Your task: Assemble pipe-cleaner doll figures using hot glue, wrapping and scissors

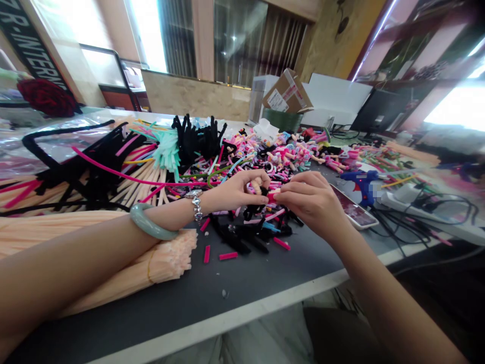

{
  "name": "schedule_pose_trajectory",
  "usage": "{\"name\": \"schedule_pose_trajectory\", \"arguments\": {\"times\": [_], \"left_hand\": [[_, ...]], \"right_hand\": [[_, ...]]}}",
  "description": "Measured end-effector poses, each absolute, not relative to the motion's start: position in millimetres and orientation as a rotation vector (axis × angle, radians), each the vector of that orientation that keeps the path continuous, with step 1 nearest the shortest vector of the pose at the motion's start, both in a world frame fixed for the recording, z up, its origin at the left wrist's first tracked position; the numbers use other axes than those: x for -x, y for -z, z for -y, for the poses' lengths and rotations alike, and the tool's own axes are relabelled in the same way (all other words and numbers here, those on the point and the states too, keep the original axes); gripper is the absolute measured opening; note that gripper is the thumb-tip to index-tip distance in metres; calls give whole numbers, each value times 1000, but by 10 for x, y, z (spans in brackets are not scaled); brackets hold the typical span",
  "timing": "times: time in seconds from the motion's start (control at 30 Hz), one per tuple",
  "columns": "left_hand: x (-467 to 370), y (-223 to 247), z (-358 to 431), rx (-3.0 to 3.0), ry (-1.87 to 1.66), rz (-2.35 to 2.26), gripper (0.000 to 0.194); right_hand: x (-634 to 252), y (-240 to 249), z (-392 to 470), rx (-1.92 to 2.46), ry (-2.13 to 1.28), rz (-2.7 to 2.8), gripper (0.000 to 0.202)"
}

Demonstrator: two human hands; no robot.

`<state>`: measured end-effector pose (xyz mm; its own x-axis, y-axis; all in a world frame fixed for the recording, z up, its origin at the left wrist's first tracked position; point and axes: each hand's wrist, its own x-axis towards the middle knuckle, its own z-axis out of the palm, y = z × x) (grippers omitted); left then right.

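Observation:
Over the middle of the table, my left hand (pixel 242 192) is closed round a small figure (pixel 257 186) with cream-coloured and black fuzzy parts. My right hand (pixel 310 199) meets it from the right, its fingers pinched at a small bright pink piece (pixel 272 195) beside the figure. The fingers hide much of both items. Under and around the hands lie black fuzzy stems (pixel 238 237) and short pink pieces (pixel 228 256).
Peach stems (pixel 166 260) lie in a bundle under my left forearm. Behind the hands spreads a heap of colourful pieces (pixel 280 151). At the right are a blue glue gun (pixel 361 186), a phone (pixel 354 207) and cables. A cardboard box (pixel 288 93) stands at the back.

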<state>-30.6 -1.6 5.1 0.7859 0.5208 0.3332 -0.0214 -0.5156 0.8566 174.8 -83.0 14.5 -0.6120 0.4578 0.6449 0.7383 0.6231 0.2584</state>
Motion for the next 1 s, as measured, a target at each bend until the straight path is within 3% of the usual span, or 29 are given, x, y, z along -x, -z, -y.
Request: {"name": "schedule_pose_trajectory", "arguments": {"times": [1.0], "left_hand": [[284,-21,15,-2012,-708,-329,28]], "right_hand": [[-1594,-147,893,1116,811,2251,16]]}}
